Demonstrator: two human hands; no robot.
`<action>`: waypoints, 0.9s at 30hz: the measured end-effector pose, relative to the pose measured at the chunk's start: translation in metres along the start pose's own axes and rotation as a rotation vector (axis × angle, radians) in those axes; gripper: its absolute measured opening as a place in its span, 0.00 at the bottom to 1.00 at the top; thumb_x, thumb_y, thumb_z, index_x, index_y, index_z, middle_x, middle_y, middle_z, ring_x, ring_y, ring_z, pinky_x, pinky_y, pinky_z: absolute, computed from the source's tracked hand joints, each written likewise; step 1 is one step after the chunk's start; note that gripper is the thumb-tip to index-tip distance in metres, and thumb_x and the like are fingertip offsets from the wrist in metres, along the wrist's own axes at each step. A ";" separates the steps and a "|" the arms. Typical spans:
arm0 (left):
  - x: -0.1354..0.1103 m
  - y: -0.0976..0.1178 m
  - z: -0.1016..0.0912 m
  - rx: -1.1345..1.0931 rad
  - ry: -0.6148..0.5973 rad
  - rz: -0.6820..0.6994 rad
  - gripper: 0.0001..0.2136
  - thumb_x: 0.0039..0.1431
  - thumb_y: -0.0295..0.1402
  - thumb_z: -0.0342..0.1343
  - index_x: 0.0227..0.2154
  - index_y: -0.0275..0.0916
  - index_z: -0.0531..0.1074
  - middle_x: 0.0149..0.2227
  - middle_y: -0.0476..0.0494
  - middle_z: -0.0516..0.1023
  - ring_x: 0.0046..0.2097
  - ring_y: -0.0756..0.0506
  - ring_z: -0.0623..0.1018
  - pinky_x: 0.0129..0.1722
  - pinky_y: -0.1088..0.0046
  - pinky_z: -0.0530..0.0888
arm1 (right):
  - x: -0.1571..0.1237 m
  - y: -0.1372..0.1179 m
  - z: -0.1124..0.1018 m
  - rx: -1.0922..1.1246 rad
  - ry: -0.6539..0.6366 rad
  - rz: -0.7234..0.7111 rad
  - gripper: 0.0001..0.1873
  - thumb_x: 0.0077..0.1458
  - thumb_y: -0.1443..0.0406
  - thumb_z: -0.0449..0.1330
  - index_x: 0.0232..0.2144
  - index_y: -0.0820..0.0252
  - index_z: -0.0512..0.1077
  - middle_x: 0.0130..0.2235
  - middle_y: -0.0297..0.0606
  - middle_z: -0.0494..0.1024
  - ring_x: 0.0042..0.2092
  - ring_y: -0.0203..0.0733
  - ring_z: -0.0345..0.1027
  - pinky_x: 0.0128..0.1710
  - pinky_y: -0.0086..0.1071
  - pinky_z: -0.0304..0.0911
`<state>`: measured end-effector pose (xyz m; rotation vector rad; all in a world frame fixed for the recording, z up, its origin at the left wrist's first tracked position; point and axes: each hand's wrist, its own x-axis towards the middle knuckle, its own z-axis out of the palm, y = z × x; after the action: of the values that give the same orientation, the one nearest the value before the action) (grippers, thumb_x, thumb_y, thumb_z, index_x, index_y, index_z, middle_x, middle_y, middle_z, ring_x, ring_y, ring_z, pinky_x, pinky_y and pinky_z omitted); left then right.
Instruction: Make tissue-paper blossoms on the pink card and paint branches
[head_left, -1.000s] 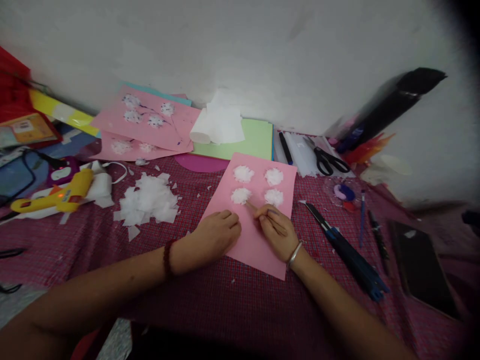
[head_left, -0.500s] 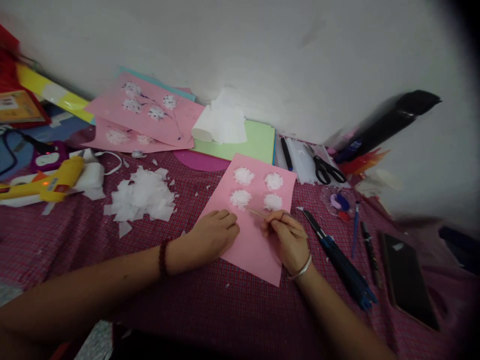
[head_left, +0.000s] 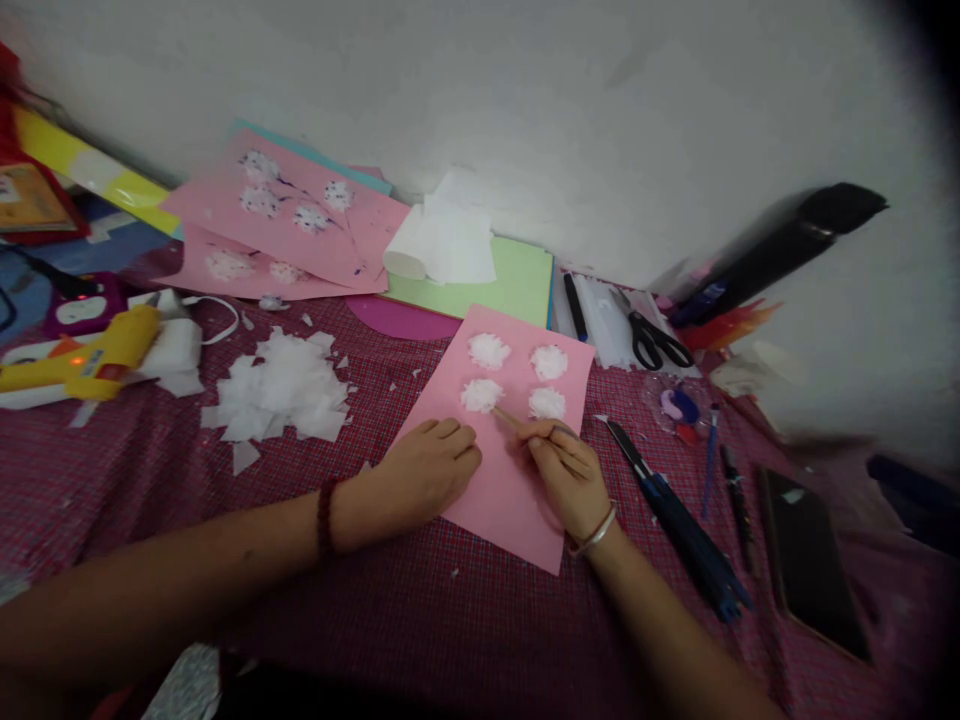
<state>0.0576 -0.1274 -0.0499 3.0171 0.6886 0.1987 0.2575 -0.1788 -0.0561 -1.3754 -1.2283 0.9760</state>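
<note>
A pink sheet of paper (head_left: 510, 490) lies tilted in front of me, bearing several fluffy white tissue-paper puffs. My left hand (head_left: 427, 465) rests on its left edge, palm down, fingers together and lying on the sheet, with nothing seen in them. Between the thumb and fingers of my right hand (head_left: 566, 475) is a thin wooden stick (head_left: 507, 416). Its tip touches, or nearly touches, the lower edge of the lower-left puff (head_left: 481, 395). The lower-right puff (head_left: 547, 403) sits just above my right fingers.
Left stand a heap of white tissue pieces (head_left: 281, 385) and a yellow glue gun (head_left: 112, 355). Behind are pink sheets with dotted puffs (head_left: 307, 245) and a tissue roll (head_left: 442, 240). At right lie a blue cutter (head_left: 686, 540), scissors (head_left: 652, 335), a paintbrush (head_left: 711, 460) and a phone (head_left: 810, 560).
My right hand has shifted slightly left and up, bringing the stick's tip against or very near the lower-left puff. The left hand stays on the sheet.
</note>
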 end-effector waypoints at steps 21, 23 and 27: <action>-0.004 -0.041 -0.044 -0.479 0.146 -0.228 0.08 0.60 0.30 0.49 0.36 0.35 0.72 0.33 0.46 0.77 0.33 0.50 0.74 0.34 0.76 0.69 | -0.004 -0.003 -0.013 0.188 0.015 0.025 0.09 0.54 0.68 0.54 0.26 0.58 0.73 0.27 0.32 0.73 0.26 0.32 0.65 0.28 0.28 0.61; -0.007 -0.056 -0.058 -0.476 0.216 -0.343 0.08 0.58 0.30 0.50 0.34 0.36 0.74 0.31 0.47 0.76 0.31 0.51 0.73 0.31 0.76 0.67 | -0.005 -0.005 -0.008 0.111 -0.036 -0.013 0.09 0.55 0.68 0.54 0.26 0.58 0.73 0.29 0.33 0.73 0.28 0.33 0.67 0.29 0.29 0.62; -0.009 -0.070 -0.067 -0.426 0.166 -0.379 0.08 0.56 0.30 0.51 0.29 0.36 0.74 0.27 0.49 0.75 0.28 0.52 0.71 0.28 0.77 0.64 | -0.004 -0.011 0.001 -0.035 -0.048 -0.079 0.09 0.54 0.67 0.55 0.25 0.58 0.73 0.27 0.34 0.72 0.28 0.35 0.66 0.29 0.29 0.63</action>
<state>0.0109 -0.0674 0.0110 2.4350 1.0582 0.5084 0.2544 -0.1833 -0.0458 -1.3268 -1.3318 0.9411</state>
